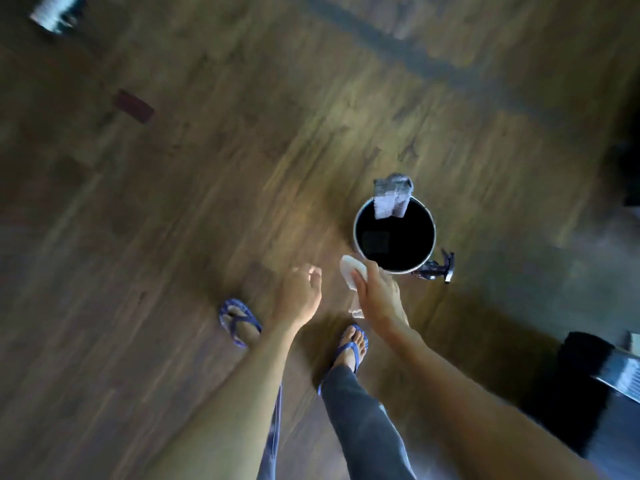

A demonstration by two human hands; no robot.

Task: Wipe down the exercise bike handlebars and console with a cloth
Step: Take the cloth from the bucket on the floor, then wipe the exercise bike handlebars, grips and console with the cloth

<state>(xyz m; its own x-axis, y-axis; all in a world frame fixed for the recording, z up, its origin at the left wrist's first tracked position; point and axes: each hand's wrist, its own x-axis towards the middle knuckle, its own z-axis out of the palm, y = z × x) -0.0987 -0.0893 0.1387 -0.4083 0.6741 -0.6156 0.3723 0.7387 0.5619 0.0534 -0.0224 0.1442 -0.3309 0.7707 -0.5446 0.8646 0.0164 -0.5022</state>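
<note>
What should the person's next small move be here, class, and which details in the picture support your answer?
Probably look up and step toward the bike. The right hand already grips a white cloth, while the left hand is empty and open. The view shows only wooden floor, a bucket with a grey rag over its rim and a spray bottle; no handlebars or console are clearly visible.

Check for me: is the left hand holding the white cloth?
No, the white cloth is gripped in the right hand, while the left hand hangs loosely curled and holds nothing.
</note>
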